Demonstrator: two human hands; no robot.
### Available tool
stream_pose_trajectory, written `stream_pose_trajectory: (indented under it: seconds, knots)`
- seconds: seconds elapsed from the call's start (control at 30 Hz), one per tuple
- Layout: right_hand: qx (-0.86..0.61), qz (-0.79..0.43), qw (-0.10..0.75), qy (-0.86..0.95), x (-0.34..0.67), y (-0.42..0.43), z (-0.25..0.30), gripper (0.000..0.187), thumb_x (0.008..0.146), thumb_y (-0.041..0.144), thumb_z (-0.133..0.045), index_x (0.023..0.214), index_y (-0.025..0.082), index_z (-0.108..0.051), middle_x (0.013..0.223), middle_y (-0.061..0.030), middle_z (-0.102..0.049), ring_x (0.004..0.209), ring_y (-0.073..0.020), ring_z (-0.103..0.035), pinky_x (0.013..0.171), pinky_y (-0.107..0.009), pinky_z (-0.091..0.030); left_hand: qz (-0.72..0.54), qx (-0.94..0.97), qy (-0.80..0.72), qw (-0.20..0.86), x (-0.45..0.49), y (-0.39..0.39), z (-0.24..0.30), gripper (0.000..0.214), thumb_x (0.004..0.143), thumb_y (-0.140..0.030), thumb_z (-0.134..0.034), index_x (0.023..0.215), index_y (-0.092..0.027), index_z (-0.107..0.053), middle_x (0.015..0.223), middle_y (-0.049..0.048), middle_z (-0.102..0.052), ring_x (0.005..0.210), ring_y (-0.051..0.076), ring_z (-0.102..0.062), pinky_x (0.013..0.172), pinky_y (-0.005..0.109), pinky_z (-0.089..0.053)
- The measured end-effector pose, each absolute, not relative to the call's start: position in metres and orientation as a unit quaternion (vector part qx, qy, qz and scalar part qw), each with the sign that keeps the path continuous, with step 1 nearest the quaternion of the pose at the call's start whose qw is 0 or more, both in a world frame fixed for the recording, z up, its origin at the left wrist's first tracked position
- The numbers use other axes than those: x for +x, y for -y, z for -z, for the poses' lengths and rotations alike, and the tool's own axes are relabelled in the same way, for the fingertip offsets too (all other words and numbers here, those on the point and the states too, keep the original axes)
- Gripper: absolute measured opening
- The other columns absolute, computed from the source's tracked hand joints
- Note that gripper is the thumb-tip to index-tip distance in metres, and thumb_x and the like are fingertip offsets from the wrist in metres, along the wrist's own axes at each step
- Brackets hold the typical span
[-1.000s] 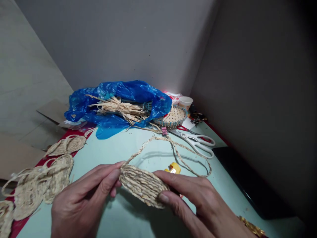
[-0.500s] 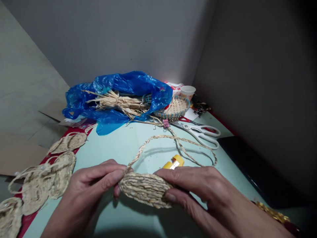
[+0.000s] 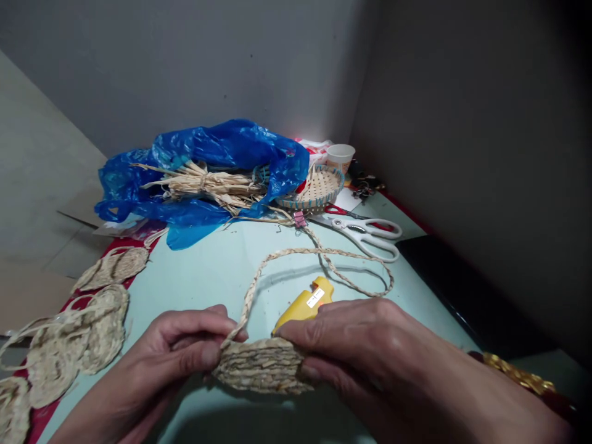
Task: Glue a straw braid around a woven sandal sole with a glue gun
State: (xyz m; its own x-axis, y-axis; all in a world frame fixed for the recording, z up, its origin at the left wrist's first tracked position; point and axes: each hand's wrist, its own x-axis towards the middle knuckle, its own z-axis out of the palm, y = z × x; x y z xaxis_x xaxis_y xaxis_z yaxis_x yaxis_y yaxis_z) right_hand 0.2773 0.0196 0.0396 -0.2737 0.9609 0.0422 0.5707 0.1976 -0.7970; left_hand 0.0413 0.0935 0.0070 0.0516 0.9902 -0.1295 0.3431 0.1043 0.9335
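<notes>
Woven straw piece (image 3: pixel 264 369), lower centre. Left hand (image 3: pixel 173 354) pinching its left end, where braided cord (image 3: pixel 248 301) rises, apparently to control that join; right hand (image 3: pixel 370 351) pinching its right end, probably for steadiness. Pink clip (image 3: pixel 300 219), frame centre: seemingly against unravelling.
</notes>
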Motion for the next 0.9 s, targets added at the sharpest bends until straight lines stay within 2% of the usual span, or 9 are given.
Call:
stream_pose_trajectory:
  seconds: [0.13, 0.27, 0.33, 0.47, 0.63, 0.73, 0.9]
  knots:
    - [-0.535, -0.326, 0.295, 0.721, 0.279, -0.016, -0.039, 0.016, 0.094, 0.021, -0.057, 0.088, 0.027, -0.071, 0.079, 0.0011, -0.074, 0.074, -0.0161, -0.068, 0.069, -0.024, -0.052, -0.337, 0.541, -0.572, 0.516, 0.046, -0.095, -0.012, 0.030, 0.055, -0.045, -0.084, 0.077, -0.025, -0.077, 0.063, 0.0039, -0.068, 0.066, 0.026, -0.068, 0.054, 0.033, -0.057]
    - [-0.548, -0.305, 0.292, 0.722, 0.279, -0.016, -0.041, 0.016, 0.092, 0.022, -0.059, 0.095, 0.029, -0.073, 0.087, -0.0001, -0.076, 0.082, -0.0183, -0.070, 0.072, -0.025, -0.051, -0.231, 0.504, -0.518, 0.652, 0.044, -0.103, -0.013, 0.022, 0.058, -0.037, -0.086, 0.074, -0.026, -0.076, 0.066, 0.0025, -0.069, 0.059, 0.021, -0.066, 0.052, 0.029, -0.055]
    - [-0.545, -0.302, 0.279, 0.731, 0.279, -0.019, -0.041, 0.018, 0.092, 0.019, -0.058, 0.095, 0.029, -0.073, 0.085, -0.0002, -0.076, 0.080, -0.0178, -0.069, 0.072, -0.025, -0.050, -0.193, 0.509, -0.488, 0.682, 0.041, -0.109, -0.014, 0.017, 0.061, -0.035, -0.086, 0.072, -0.027, -0.076, 0.065, 0.0003, -0.069, 0.057, 0.017, -0.065, 0.052, 0.025, -0.054]
    - [-0.526, -0.301, 0.247, 0.756, 0.280, -0.027, -0.040, 0.021, 0.094, 0.012, -0.052, 0.090, 0.024, -0.070, 0.080, -0.0004, -0.073, 0.074, -0.0152, -0.067, 0.070, -0.024, -0.047, -0.164, 0.658, -0.456, 0.576, 0.037, -0.123, -0.015, 0.005, 0.068, -0.034, -0.083, 0.073, -0.033, -0.081, 0.071, -0.0020, -0.076, 0.064, 0.014, -0.069, 0.059, 0.017, -0.055]
    - [-0.509, -0.298, 0.226, 0.775, 0.281, -0.031, -0.034, 0.021, 0.096, 0.012, -0.048, 0.080, 0.021, -0.058, 0.075, 0.0023, -0.069, 0.068, -0.0121, -0.063, 0.065, -0.023, -0.043, -0.186, 0.799, -0.373, 0.434, 0.036, -0.121, -0.014, 0.021, 0.080, -0.034, -0.073, 0.092, -0.050, -0.079, 0.083, -0.0062, -0.082, 0.071, 0.015, -0.075, 0.063, 0.016, -0.057]
    - [-0.519, -0.288, 0.225, 0.773, 0.280, -0.034, -0.030, 0.021, 0.096, 0.012, -0.048, 0.078, 0.021, -0.055, 0.074, 0.0028, -0.068, 0.066, -0.0121, -0.061, 0.063, -0.024, -0.041, -0.219, 0.819, -0.379, 0.371, 0.035, -0.111, -0.007, 0.023, 0.087, -0.040, -0.063, 0.103, -0.050, -0.077, 0.099, -0.0074, -0.081, 0.085, 0.015, -0.076, 0.072, 0.016, -0.058]
    - [-0.532, -0.297, 0.237, 0.757, 0.277, -0.037, -0.025, 0.019, 0.096, 0.012, -0.047, 0.086, 0.021, -0.061, 0.079, 0.0020, -0.071, 0.071, -0.0129, -0.063, 0.066, -0.026, -0.042, -0.212, 0.872, -0.369, 0.243, 0.032, -0.102, 0.005, 0.031, 0.094, -0.046, -0.053, 0.118, -0.046, -0.071, 0.106, -0.0076, -0.080, 0.092, 0.014, -0.076, 0.083, 0.015, -0.055]
